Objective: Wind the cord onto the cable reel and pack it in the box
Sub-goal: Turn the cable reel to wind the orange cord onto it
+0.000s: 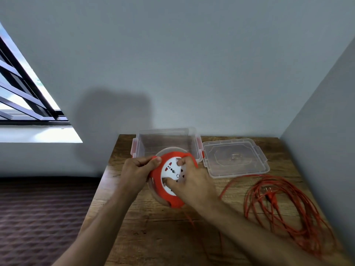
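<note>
Reel sits mid-table, my left hand clamped on its rim, right hand gripping the hub, so I'd crank slow while cord feeds from the right.

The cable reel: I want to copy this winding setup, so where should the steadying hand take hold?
Likely the red outer rim of the cable reel, from its left edge, as the left hand does: that leaves the white socket face free for the right hand.
</note>
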